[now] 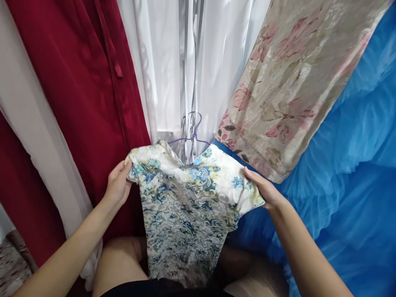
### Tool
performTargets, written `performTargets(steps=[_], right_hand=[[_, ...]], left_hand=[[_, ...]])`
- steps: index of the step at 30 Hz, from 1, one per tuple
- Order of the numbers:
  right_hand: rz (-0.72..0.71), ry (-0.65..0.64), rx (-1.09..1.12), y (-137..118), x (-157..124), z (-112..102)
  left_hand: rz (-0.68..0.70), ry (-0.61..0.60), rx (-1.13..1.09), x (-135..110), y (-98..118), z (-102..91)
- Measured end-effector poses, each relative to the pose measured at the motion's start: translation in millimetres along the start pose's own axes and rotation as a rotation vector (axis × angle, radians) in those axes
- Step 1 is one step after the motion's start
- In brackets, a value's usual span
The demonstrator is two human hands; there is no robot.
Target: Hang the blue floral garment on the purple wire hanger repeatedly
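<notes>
A white dress with a blue and green flower print (185,206) hangs in front of me on a purple wire hanger (194,134). My left hand (119,185) grips the edge of its left short sleeve, fingers closed on the cloth. My right hand (266,189) holds the right sleeve from behind, thumb on top. The dress hangs down over my bare knees. The hanger's hook rises between the shoulders, in front of white cloth.
Other garments hang close around: a dark red robe (77,82) at the left, a sheer white one (161,62) behind the hanger, a beige piece with pink flowers (287,82) at upper right, and blue tulle (355,185) filling the right side.
</notes>
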State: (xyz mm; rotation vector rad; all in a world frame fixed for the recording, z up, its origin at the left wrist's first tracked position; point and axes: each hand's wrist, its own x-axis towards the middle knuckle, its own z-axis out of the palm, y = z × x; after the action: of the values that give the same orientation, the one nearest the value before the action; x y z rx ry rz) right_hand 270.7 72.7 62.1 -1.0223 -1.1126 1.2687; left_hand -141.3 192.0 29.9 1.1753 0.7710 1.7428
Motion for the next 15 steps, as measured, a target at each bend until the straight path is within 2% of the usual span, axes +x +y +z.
performTargets(steps=[2, 4, 6, 8, 9, 11, 13, 15], right_hand=[[-0.004, 0.077, 0.077, -13, -5, 11], [-0.032, 0.191, 0.190, -21, -10, 20], [-0.094, 0.311, 0.264, -20, -23, 24], [-0.162, 0.350, 0.245, -10, -46, 24], [-0.170, 0.304, 0.201, -2, -60, 24], [-0.104, 0.055, 0.074, 13, -88, 27], [-0.025, -0.209, -0.017, 26, -112, 36], [0.006, -0.408, 0.001, 36, -128, 50]], left_hand=[[0.063, 0.009, -0.043, 5, 15, 20.7], [0.133, -0.077, 0.001, 6, 33, 40.6], [0.295, -0.156, 0.180, 3, 49, 56.2], [0.522, -0.167, 0.494, -3, 58, 65.7], [0.623, -0.165, 0.662, -7, 59, 67.8], [0.711, -0.235, 0.903, -13, 50, 67.6], [0.618, -0.333, 0.880, -20, 32, 63.2], [0.443, -0.379, 0.727, -29, 10, 57.7]])
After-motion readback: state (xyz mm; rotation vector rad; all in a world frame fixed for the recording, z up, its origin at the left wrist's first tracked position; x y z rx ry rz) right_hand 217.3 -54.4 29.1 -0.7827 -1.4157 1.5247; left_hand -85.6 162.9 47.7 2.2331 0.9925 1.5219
